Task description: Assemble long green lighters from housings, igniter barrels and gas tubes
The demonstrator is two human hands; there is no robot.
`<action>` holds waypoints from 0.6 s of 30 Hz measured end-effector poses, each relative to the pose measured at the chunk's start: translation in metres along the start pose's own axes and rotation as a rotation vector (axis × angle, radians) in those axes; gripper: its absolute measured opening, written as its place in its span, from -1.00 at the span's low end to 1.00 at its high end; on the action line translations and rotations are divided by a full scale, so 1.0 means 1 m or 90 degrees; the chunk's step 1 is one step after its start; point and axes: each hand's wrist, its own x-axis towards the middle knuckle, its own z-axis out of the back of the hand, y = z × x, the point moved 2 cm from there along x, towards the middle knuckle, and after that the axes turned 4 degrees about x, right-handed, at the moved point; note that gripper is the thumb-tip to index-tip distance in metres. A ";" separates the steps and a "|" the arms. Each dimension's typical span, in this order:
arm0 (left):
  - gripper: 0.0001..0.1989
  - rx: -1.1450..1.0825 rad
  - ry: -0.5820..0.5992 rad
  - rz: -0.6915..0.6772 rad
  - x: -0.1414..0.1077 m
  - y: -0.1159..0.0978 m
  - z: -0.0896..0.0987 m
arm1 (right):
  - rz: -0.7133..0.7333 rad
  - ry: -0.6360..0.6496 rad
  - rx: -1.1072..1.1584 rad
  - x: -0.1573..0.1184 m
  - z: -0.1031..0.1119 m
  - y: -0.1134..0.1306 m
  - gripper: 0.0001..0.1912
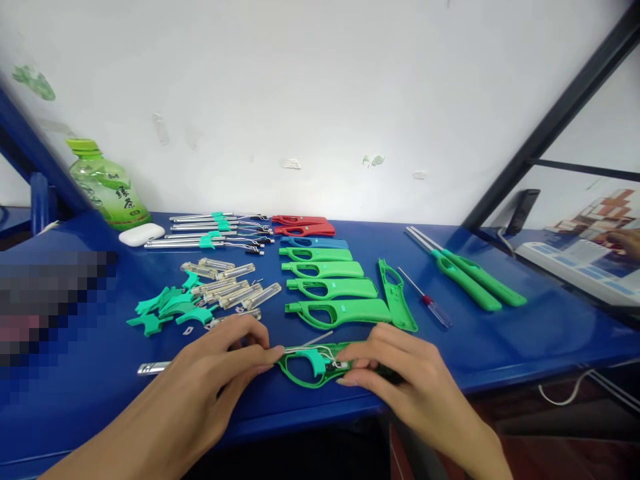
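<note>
Near the table's front edge lies an open green lighter shell half point(299, 379), with a teal trigger point(316, 362), white wires point(325, 348) and a small black-and-white igniter piece point(340, 365) set in it. My left hand point(227, 363) pinches the front end of this shell, where the wires enter. The metal tube point(154, 368) pokes out on the far side of that hand. At the handle end, my right hand point(400, 367) closes its fingers round the shell, with thumb and fingertips beside the igniter piece. My right fingers hide most of the handle.
Behind lie several green shells point(335, 311), red shells point(305, 230), a blue shell point(315, 243), metal tubes point(190, 241), clear fuel tanks point(263, 295) and teal triggers point(175, 303). Rightward are a screwdriver point(436, 311) and assembled lighters point(470, 283); a tea bottle point(113, 190) stands back left.
</note>
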 end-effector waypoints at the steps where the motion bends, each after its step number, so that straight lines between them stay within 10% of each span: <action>1: -0.61 0.002 0.002 0.004 -0.001 -0.001 0.000 | -0.002 0.001 0.000 0.000 0.000 0.000 -0.68; 18: -0.69 0.054 0.000 -0.092 -0.005 -0.006 0.005 | -0.036 0.077 -0.113 0.016 -0.005 0.004 -0.72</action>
